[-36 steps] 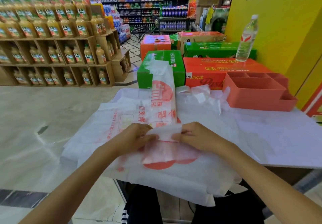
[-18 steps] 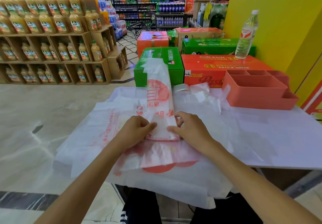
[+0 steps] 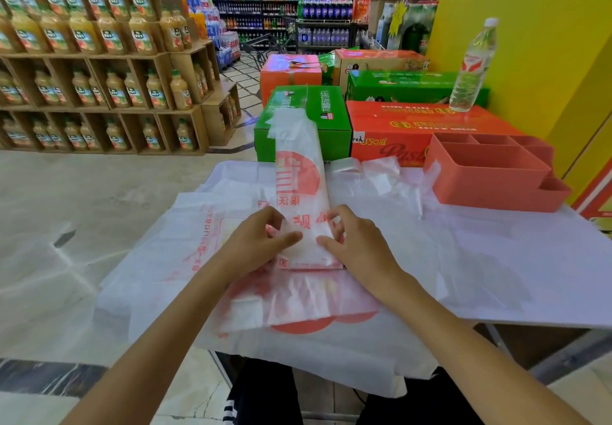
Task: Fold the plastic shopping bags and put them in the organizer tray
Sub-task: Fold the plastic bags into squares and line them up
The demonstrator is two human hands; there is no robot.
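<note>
- Bag strip (image 3: pixel 299 179) is lying on the table (image 3: pixel 496 259), its long axis running straight away from the person.
- Left hand (image 3: pixel 256 239) and right hand (image 3: pixel 356 242) are pinching its folded near end.
- Organizer tray (image 3: pixel 490 173) is sitting far right, nearer the right hand.

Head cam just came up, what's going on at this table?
A person is folding a plastic shopping bag already narrowed into a long strip. Both hands pinch its near end: left hand, right hand. It lies on a pile of flat bags. The coral organizer tray holds no bags.
</note>
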